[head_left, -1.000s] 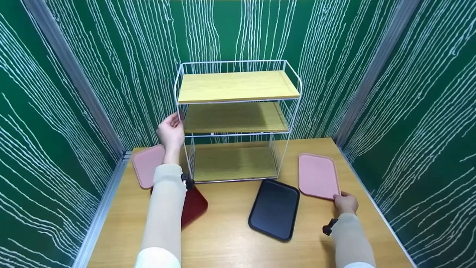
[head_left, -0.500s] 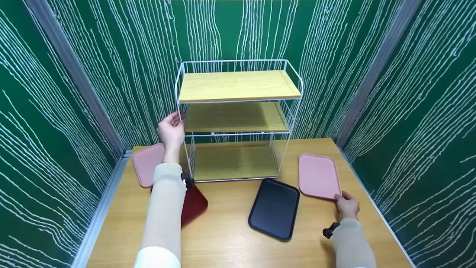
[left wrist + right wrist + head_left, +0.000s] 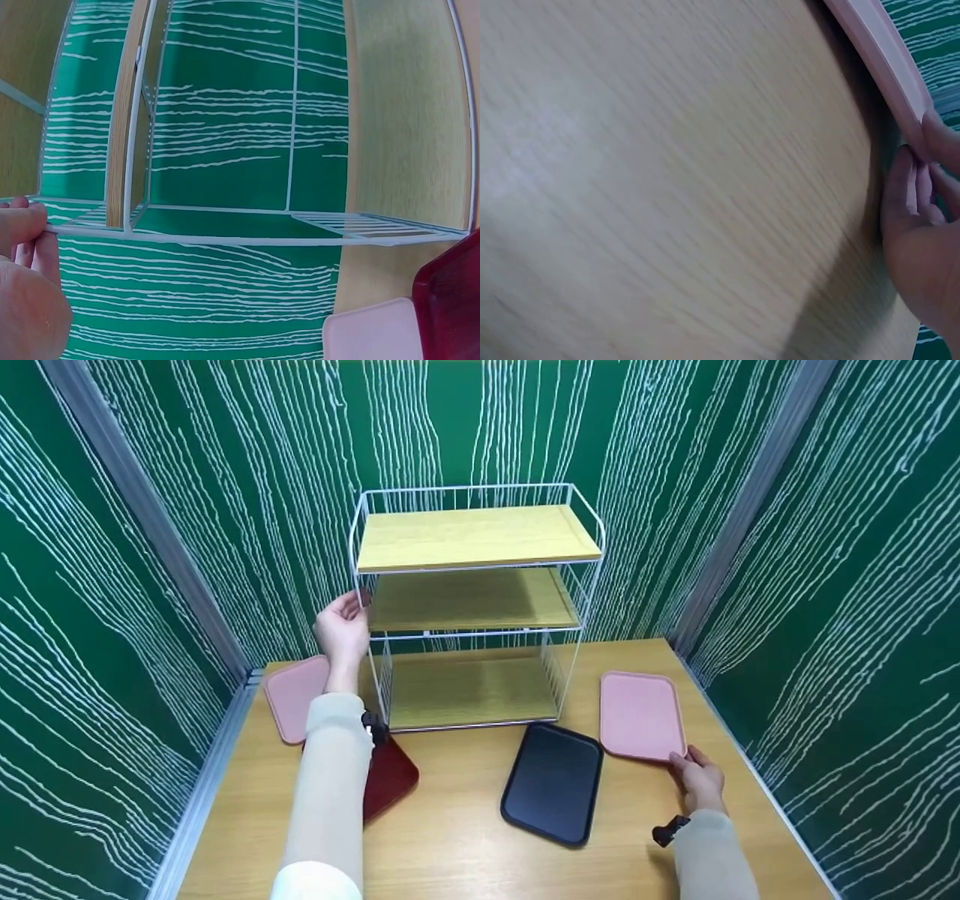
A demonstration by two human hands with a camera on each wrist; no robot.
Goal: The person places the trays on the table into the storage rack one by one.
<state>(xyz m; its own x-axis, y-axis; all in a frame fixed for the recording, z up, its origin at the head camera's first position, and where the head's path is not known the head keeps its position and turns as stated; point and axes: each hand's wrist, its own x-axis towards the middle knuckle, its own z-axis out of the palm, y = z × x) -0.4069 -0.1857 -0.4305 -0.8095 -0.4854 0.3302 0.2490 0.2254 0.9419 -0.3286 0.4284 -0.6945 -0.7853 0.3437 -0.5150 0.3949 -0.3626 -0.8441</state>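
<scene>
A three-tier shelf rack [image 3: 480, 536] with white wire sides and wooden boards stands at the back of the table. My left hand [image 3: 345, 630] grips its left front wire post between the middle and top boards; in the left wrist view the fingers [image 3: 30, 217] curl round that wire. At the right, my right hand [image 3: 699, 780] pinches the near right corner of a pink tray [image 3: 641, 716]. The right wrist view shows the thumb [image 3: 941, 139] on top of the tray rim [image 3: 885, 67] and the other fingers beneath it.
A black tray [image 3: 555, 784] lies in front of the rack, close beside the pink one. Left of the rack are a second pink tray [image 3: 292, 697] and a dark red tray [image 3: 391, 776], partly hidden by my left arm. Green walls enclose the table [image 3: 465, 840].
My right wrist has drawn slightly toward me, with the fingers staying at the pink tray's corner. The left hand holds the same spot on the rack, and the trays lie as before.
</scene>
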